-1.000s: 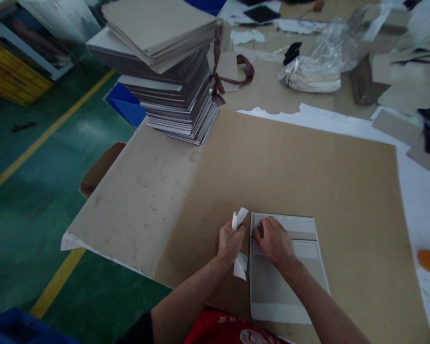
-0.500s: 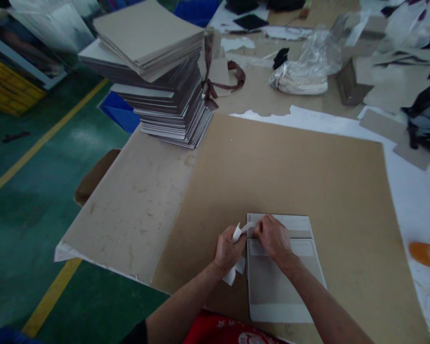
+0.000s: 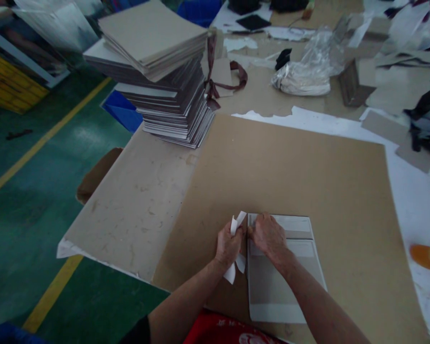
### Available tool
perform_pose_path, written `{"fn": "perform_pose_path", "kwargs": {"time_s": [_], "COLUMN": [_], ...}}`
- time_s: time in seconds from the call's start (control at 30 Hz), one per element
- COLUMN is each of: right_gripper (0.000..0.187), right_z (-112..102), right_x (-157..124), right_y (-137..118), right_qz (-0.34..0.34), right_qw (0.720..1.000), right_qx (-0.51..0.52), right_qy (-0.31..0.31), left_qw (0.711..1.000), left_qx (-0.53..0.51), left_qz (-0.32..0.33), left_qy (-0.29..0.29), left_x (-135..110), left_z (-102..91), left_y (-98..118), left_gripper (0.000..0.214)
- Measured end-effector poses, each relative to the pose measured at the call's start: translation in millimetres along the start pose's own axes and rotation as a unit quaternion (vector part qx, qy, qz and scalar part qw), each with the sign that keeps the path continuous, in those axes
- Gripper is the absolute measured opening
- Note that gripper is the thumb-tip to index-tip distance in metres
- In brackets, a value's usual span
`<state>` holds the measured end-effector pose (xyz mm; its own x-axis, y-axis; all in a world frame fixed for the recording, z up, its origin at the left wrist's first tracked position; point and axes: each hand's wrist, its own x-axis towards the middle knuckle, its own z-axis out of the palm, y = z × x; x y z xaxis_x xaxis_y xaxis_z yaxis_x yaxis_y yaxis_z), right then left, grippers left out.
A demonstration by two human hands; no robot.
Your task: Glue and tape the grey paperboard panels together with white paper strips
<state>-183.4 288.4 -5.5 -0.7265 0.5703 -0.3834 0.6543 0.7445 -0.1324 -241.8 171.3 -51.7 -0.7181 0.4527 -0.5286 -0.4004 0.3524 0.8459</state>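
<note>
My left hand [image 3: 229, 244] is closed round white paper strips [image 3: 231, 273], whose ends stick out above and below the fist. Just to its right lies a flat grey-and-white board panel [image 3: 279, 286], with a crease line across its upper part. My right hand [image 3: 270, 235] rests over the panel's upper left corner, fingers bent together at the left edge. Whatever those fingertips pinch, if anything, is hidden.
A large brown board [image 3: 290, 172] lies beneath the panel. A tall stack of boards [image 3: 179, 105] stands at the table's left edge. Further back are a clear plastic bag [image 3: 308, 71] and black pieces [image 3: 428, 124]. An orange object [image 3: 428, 258] lies at right.
My right hand has shifted slightly left, to the panel's left edge. The strip end at my left hand, which pointed right toward the panel, now stands upward.
</note>
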Motion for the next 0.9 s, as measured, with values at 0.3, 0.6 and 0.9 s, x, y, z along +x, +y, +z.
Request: {"fn": "perform_pose_path", "kwargs": {"time_s": [0.3,0.6,0.9], "right_gripper": [0.011,0.013,0.011], "right_z": [0,3,30], "right_x": [3,-3,-6], "right_y": [7,-1,16], "right_qz": [0.004,-0.009,-0.006], "right_qw": [1.000,1.000,0.991], "right_qx": [0.005,-0.016,0.087], "right_qy": [-0.023,-0.008,0.106], "left_qw": [1.000,1.000,0.994], "left_qx": [-0.013,0.010,0.088], "left_qz": [-0.003,0.014,0.068], "left_qy": [0.002,0.001,-0.020], "left_x": [0,3,3], "left_z": [0.1,0.3,-1.0], "left_y": [0,-6,-7], "left_gripper": [0.015,0.013,0.018]}}
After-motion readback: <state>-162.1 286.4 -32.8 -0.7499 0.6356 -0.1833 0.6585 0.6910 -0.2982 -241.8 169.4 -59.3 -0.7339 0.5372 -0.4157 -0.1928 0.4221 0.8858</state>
